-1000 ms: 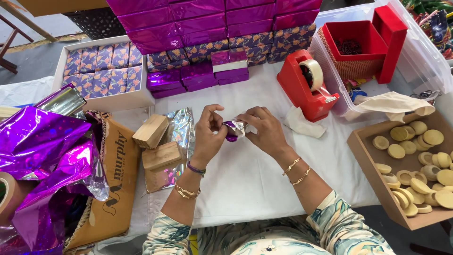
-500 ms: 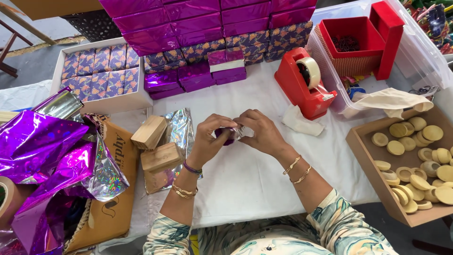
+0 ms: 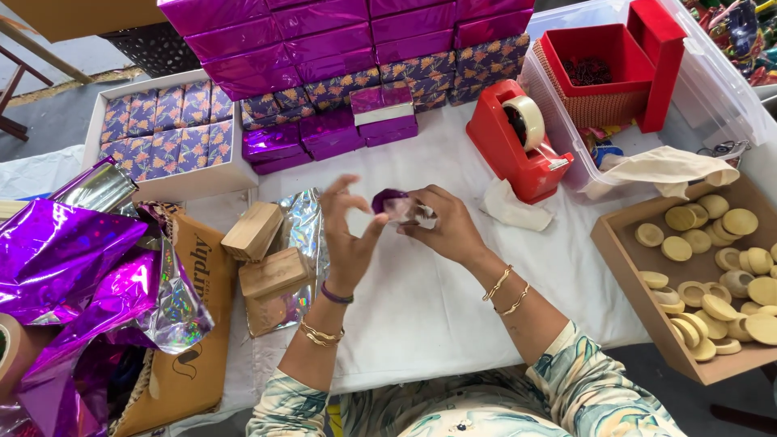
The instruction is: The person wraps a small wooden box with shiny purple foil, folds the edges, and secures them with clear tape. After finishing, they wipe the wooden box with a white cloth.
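Foil-wrapped piece (image 3: pixel 394 204), small, purple and silver, is held above the white surface (image 3: pixel 437 299) near the middle of the view. Its purple end points toward 10 o'clock and its silvery end toward 4 o'clock, so the long axis runs roughly level, slightly tilted. The right hand (image 3: pixel 445 226) comes in from 5 o'clock, its fingers pinched closed on the silvery end. The left hand (image 3: pixel 348 235) rises from 6 o'clock, palm turned up, fingers spread open and blurred, its thumb just beside the piece; whether it touches cannot be told. A red tape dispenser (image 3: pixel 518 146) stands at 2 o'clock.
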